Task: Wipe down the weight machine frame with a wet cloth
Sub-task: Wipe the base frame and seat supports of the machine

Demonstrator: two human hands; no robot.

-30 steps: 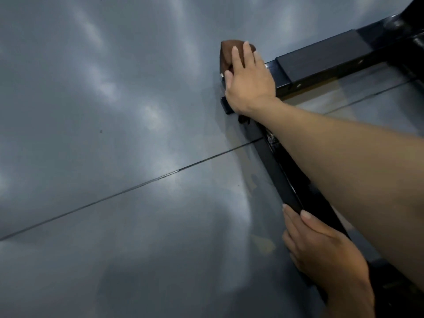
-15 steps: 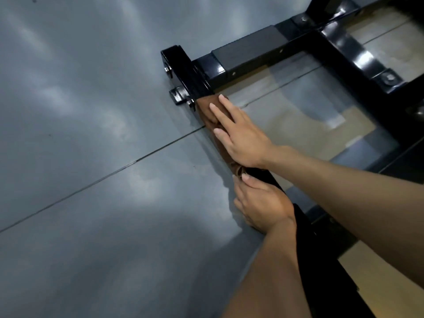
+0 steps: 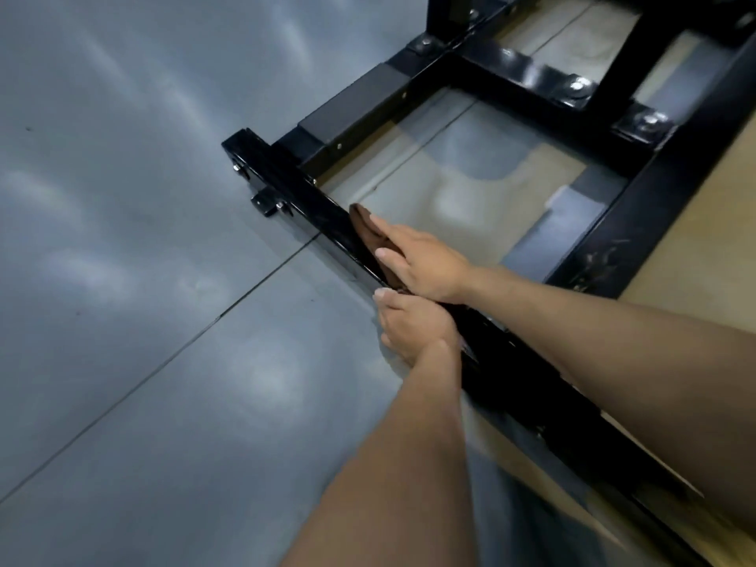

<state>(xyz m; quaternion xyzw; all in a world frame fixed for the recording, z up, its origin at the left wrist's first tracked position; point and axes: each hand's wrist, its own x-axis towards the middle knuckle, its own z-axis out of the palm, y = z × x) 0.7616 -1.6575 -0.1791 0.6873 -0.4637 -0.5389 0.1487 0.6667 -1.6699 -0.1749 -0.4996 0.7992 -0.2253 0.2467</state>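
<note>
Your right hand [image 3: 425,266] is laid flat on the brown cloth [image 3: 368,231], fingers straight and together, pressing it down on the inner side of the black frame [image 3: 302,198] bar that runs along the floor. The cloth is folded into a long strip: its far end pokes out past your fingertips toward the corner of the frame, and the rest is tucked under your palm.

Your left hand [image 3: 409,325] sits just behind the right one on the same bar, nearly touching it. Its fingers are curled over the outer edge of the bar, thumb tip up by the near end of the cloth, so it's gripping the bar rather than the cloth as far as I can tell.

The frame itself is glossy black with bolts [image 3: 579,84] showing at the joints, and a small bracket [image 3: 266,200] sticks out near the corner. It's sitting on a grey floor [image 3: 143,280] with a seam running diagonally across it. Inside the frame the floor looks patchy, part tan, part grey.
</note>
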